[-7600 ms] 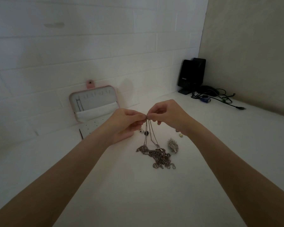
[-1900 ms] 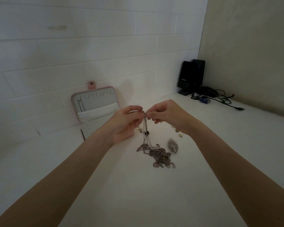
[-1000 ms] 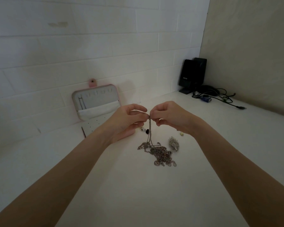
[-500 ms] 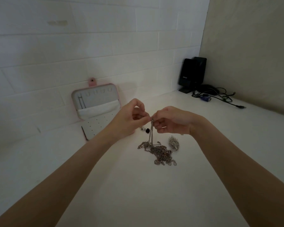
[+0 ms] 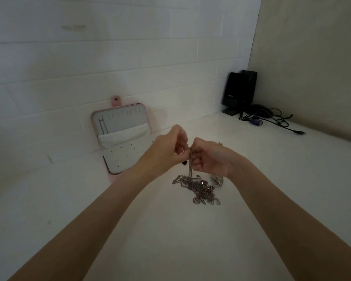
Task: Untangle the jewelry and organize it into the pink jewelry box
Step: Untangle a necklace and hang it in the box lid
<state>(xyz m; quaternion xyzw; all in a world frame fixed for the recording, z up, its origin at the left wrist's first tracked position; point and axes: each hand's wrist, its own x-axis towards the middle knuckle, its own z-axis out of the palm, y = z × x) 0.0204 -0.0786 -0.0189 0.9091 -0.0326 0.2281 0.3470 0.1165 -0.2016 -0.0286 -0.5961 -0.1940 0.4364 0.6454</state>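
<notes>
where the two hands meet above the tabletop (image 5: 130, 230), the fingertips crowd together, so the exact pinch on the chain strands (image 5: 190, 163) is hard to make out — the left hand (image 5: 168, 148) and the right hand (image 5: 208, 157) both curl round them, knuckles nearly touching. the strands hang down to a tangled chain heap (image 5: 199, 189) lying on the tabletop below. a small dark bead (image 5: 184, 163) peeks out under the left hand, mostly hidden. a silver leaf-shaped piece (image 5: 217, 180) is partly covered by the right wrist. the pink jewelry box (image 5: 121, 138) stands open against the white wall, its near corner hidden by the left forearm. black speakers (image 5: 239, 90) and loose cables (image 5: 272, 118) sit in the far corner — well apart.
</notes>
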